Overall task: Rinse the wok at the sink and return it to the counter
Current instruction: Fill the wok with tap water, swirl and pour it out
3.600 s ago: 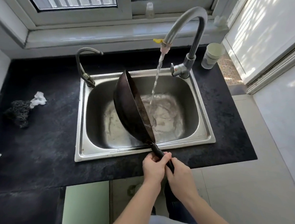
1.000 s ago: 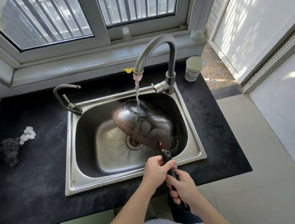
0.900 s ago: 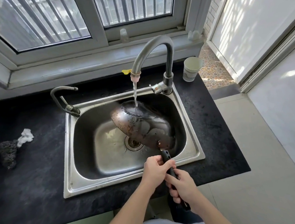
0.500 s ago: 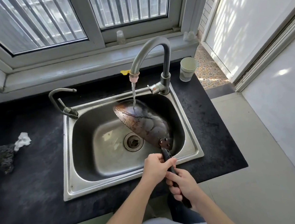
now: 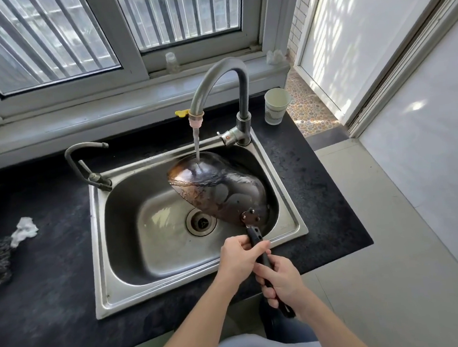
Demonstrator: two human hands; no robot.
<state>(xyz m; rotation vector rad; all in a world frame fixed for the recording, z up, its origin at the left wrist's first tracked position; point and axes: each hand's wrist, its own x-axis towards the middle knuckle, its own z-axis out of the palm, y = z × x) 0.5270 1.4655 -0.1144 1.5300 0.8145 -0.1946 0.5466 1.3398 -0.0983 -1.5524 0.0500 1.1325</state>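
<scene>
The fingers of my left hand [image 5: 238, 257] are wrapped tight around the upper part of the wok's black handle [image 5: 258, 246], and my right hand [image 5: 281, 281] is clenched on the same handle lower down, nearer its end, just off the front edge of the bench [image 5: 48, 291]. I hold the wok [image 5: 218, 188] turned over above the steel sink [image 5: 104, 279], its dark, wet underside facing up, toward the basin's right side. Water from the tall tap [image 5: 231, 74] strikes the far part of the wok and runs down it. The drain [image 5: 201, 222] shows to the wok's left. A paper cup [image 5: 276, 106] stands on the bench beyond the tap; a small tap [image 5: 84, 162] sits at the sink's far left corner.
</scene>
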